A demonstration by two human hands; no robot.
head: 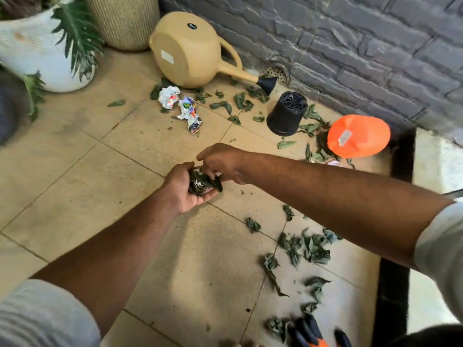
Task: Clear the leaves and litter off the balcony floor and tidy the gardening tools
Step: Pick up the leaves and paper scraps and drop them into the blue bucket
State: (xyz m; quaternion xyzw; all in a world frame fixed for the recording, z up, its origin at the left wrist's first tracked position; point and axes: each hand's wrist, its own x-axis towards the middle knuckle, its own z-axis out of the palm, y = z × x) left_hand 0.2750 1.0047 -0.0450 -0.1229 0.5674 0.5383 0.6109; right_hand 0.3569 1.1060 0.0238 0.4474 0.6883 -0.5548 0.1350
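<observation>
Centrally, the left hand (186, 187) cups a wad of dark leaves (203, 182) in curled fingers above the tiled floor (75, 171). The right hand (221, 162) pinches the wad's top; beyond, crumpled paper (180, 106) lies near the tipped watering can (190, 50).
</observation>
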